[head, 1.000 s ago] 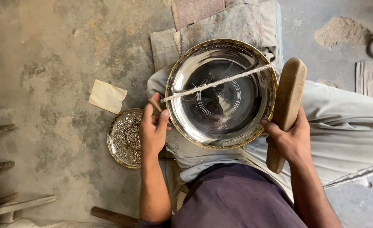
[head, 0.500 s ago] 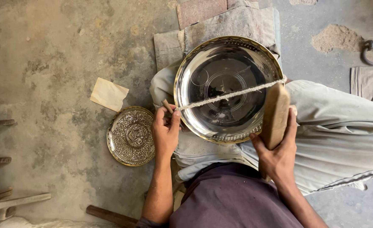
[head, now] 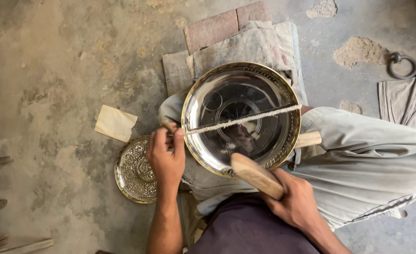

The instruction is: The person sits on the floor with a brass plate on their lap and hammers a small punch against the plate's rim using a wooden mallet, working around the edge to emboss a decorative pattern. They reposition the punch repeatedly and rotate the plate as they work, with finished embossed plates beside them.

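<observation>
- Polished metal bowl (head: 241, 117) rests on the lap, between both hands.
- Left hand (head: 166, 157) pinches a cord (head: 245, 120) stretched across it.
- Right hand (head: 295, 202) grips a wooden mallet (head: 256, 175) at its near rim.

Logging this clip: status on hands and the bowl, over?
Left hand pinches cord at bowl rim. Right hand grips wooden mallet on near rim. Engraved plate beside left hand.

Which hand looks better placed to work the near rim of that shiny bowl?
Probably the right hand: it grips the wooden mallet, whose head lies on the metal bowl at its near rim. The left hand is busy pinching the string at the left edge.
</observation>
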A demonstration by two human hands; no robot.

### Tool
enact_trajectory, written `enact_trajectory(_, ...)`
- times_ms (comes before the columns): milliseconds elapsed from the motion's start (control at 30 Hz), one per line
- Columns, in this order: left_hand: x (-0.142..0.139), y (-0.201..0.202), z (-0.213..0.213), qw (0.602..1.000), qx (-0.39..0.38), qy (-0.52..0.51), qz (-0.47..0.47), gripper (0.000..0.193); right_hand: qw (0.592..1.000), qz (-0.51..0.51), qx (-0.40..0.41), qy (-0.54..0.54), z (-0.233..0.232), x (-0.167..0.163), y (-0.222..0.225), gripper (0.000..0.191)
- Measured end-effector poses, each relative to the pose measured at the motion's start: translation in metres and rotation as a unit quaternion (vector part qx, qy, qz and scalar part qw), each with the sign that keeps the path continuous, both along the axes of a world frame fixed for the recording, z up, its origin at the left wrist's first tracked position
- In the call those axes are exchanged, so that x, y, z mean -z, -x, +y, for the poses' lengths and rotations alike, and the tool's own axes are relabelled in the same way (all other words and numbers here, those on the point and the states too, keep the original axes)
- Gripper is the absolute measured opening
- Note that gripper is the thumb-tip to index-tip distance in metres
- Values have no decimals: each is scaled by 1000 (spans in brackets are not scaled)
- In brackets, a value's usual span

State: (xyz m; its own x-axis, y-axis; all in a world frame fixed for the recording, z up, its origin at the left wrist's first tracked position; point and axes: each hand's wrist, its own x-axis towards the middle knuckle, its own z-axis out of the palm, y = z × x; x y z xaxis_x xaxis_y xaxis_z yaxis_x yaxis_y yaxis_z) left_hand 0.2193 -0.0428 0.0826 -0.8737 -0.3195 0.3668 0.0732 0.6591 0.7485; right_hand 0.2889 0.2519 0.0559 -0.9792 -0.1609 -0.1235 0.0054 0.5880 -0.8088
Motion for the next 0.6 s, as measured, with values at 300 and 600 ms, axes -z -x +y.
enact_trajectory(300,-19,77,14,981,172,-78,35,19,948,-164,273,7,70,5,23,53)
enact_trajectory(600,4,202,57,912,380,59,142,35,947,-101,298,67,79,-29,58,67)
